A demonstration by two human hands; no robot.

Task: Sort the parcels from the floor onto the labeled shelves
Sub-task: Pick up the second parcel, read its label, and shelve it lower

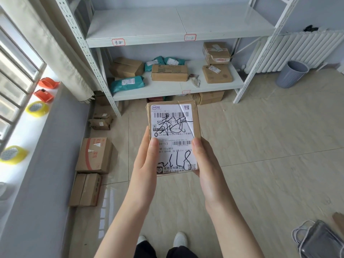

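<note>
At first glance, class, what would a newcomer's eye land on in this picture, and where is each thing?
First, the small cardboard parcel held up at centre by the left hand and right hand, its white label scrawled with black marker. Behind it, the white shelf unit carries red-bordered tags, with boxes and teal mailers on the lower shelf. Yellow tape rolls line the windowsill at left.

Small flat brown cardboard parcel [174, 138] with scribbled white shipping label, held upright above the floor, white metal labeled shelves [167, 38] behind, lower tier stocked with parcels
</note>
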